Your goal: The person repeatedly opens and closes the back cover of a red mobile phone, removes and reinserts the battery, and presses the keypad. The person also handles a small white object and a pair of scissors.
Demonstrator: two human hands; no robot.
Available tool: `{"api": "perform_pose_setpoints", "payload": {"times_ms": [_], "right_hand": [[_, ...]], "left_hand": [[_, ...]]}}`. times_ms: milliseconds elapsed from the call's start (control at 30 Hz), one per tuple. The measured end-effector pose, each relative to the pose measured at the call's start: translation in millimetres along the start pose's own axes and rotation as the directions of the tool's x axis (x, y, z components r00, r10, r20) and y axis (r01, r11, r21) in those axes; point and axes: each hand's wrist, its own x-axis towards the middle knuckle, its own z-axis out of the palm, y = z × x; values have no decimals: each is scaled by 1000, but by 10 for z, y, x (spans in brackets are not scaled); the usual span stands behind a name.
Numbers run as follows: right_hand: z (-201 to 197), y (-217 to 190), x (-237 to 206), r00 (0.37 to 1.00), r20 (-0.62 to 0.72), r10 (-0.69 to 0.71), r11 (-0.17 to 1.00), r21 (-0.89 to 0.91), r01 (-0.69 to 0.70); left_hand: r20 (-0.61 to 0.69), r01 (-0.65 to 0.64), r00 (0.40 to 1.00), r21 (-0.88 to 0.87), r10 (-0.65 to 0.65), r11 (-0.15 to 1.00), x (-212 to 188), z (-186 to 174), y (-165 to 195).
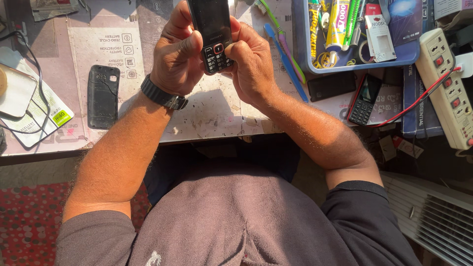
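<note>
- Both hands up over the desk (207, 116), gripping one black keypad phone (213, 34) between them, keypad facing up.
- Left hand (177, 59) fingers curled tight round the phone's left side, thumb pressing near the keys; black wristwatch (162, 96) on that wrist.
- Right hand (251, 64) fingers closed on the phone's right edge, thumb by the keypad.
- Progress, judging by layout: phone looks whole from the front; a separate black back cover (103, 96) lies flat on the desk, well left, untouched. Cannot tell if it belongs to the held phone.
- Second keypad phone (363, 100) sits right, just below the blue tray (354, 65) of tools.
- Toothbrushes (283, 49) lie just right of the hands.
- White power strip (449, 93) at far right edge, red wire trailing.
- Open room: bare desk patch under the hands; sides cluttered, front edge close.
</note>
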Motion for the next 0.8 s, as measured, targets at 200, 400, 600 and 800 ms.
{"api": "perform_pose_setpoints", "payload": {"times_ms": [200,400,600,800], "right_hand": [[-17,25,8,1000,0,-9,1000,-3,9],[-23,43,14,1000,-9,-5,1000,7,5],[-15,36,0,1000,3,-8,1000,6,8],[-9,20,9,1000,2,4,1000,0,-4]], "left_hand": [[0,0,1000,2,0,1000,13,29,17],[8,-3,1000,20,2,1000,3,-1,11],[-7,2,1000,8,-2,1000,-9,-27,10],[-7,2,1000,8,-2,1000,-10,-23,4]]}}
